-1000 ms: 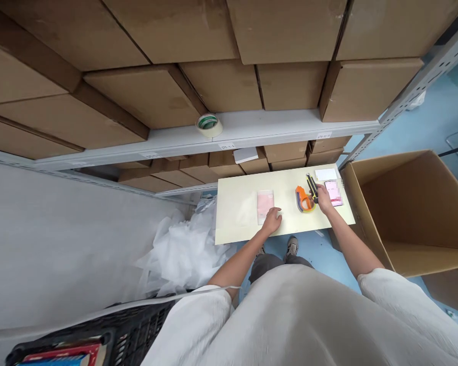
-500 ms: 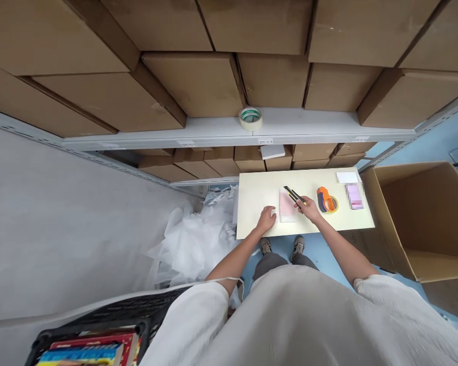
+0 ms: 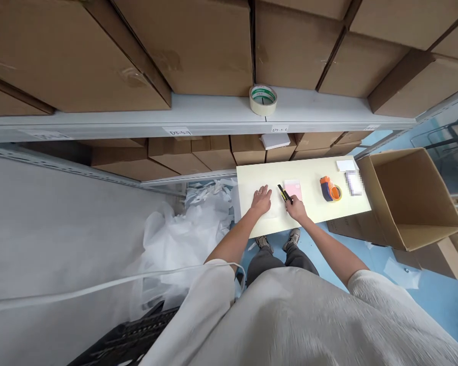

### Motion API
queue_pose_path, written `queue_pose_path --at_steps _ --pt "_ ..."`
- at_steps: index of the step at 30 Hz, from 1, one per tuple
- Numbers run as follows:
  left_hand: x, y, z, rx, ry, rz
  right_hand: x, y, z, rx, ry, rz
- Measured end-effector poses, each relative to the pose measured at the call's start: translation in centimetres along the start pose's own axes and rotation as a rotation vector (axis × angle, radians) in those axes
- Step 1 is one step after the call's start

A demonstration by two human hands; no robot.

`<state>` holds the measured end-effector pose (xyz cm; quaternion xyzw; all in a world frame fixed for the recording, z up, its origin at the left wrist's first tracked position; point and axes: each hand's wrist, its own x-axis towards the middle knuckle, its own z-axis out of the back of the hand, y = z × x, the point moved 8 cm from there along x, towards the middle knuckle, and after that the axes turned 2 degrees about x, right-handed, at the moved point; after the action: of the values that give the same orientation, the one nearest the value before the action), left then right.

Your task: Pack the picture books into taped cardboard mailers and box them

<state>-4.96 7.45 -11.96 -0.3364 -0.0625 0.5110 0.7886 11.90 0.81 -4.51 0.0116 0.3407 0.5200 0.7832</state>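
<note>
Left hand (image 3: pixel 261 200) is shifting up the cream tabletop (image 3: pixel 309 172), now lying open; my right hand (image 3: pixel 296 209) is gripping the utility knife (image 3: pixel 284 193) beside the pink packet (image 3: pixel 293 189) lying there. I'm probably positioning the knife; next move is calling for clear left fingers.

We hold our left hand (image 3: pixel 261 200) palm down, fingers spread, over the pale cream rectangular counter (image 3: pixel 309 175). Our right hand (image 3: pixel 296 209) grips a slim black-and-yellow utility knife (image 3: pixel 283 193) beside a flat pink rectangular packet (image 3: pixel 293 189). Farther right we see an orange-and-blue plastic tape dispenser (image 3: pixel 328 189); ahead, a cream tape roll (image 3: pixel 263 108) sits on the grey metal shelf (image 3: pixel 213 109).
</note>
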Motion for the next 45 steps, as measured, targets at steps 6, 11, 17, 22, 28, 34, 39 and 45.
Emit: queue_pose_path --at_steps 6,11,17,22,28,34,39,45 --pt "0.3 1.6 -0.5 0.002 0.027 0.003 -0.2 3.3 -2.2 -0.248 0.023 0.003" --pt "0.9 2.1 -1.2 -0.006 0.040 0.013 0.4 4.4 -3.3 -0.255 0.069 -0.011" --pt "1.6 2.3 -1.9 0.047 0.081 0.041 1.5 4.9 -3.7 -0.251 0.068 -0.024" --pt "1.7 2.5 -1.8 -0.006 0.049 0.047 1.4 4.5 -4.5 -0.282 0.078 -0.025" --pt "1.8 2.8 -1.8 -0.026 0.054 0.067 -0.5 3.7 -5.3 -0.308 0.085 -0.027" --pt "1.9 2.7 -2.2 0.050 0.100 0.064 -2.6 3.0 -5.7 -0.307 0.103 -0.026" --pt "1.2 2.5 -1.7 0.027 0.066 0.051 -4.4 1.6 -6.9 -0.323 0.125 -0.036" --pt "-1.4 1.4 -1.2 -0.020 -0.058 -0.013 -6.6 -0.3 -8.3 -0.325 0.165 -0.031"
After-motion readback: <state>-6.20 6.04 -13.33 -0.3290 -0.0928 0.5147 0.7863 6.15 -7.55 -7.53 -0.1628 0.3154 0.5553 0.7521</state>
